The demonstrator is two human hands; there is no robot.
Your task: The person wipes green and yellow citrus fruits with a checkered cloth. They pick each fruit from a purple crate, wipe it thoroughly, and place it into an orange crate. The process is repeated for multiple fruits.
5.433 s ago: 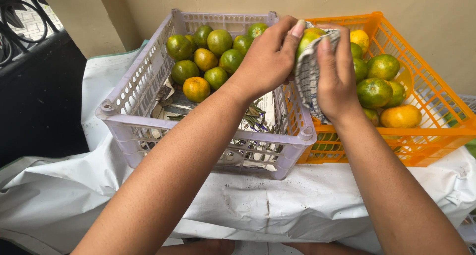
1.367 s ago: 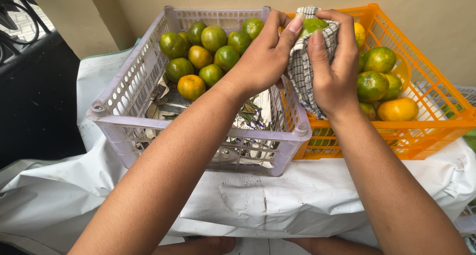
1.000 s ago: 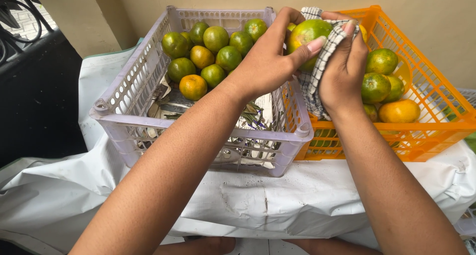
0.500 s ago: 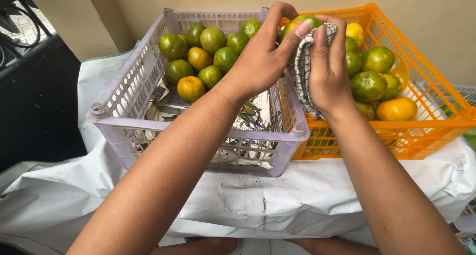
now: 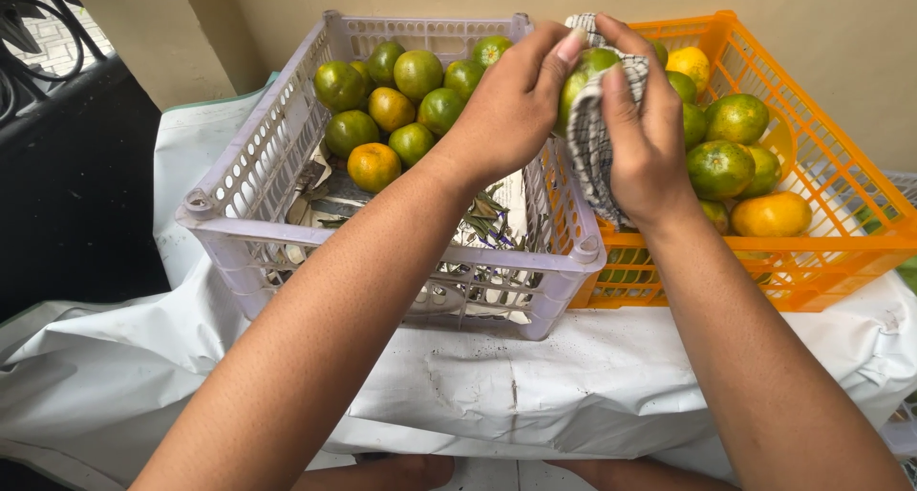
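Since half a second ago, both hands sit lower; left hand (image 5: 506, 118) grips a green citrus (image 5: 585, 71), right hand (image 5: 645, 133) wiping with checked cloth (image 5: 590, 152), probably mid-clean; next, turn it.

Both hands meet above the two crates. The left hand (image 5: 506, 118) grips a green orange (image 5: 585, 71), while the right hand (image 5: 645, 138) presses a checked cloth (image 5: 590, 152) against it. Below, a lilac crate (image 5: 287, 138) and an orange crate (image 5: 841, 157) hold more fruit, standing side by side on a bench (image 5: 497, 395) draped in white sheeting.
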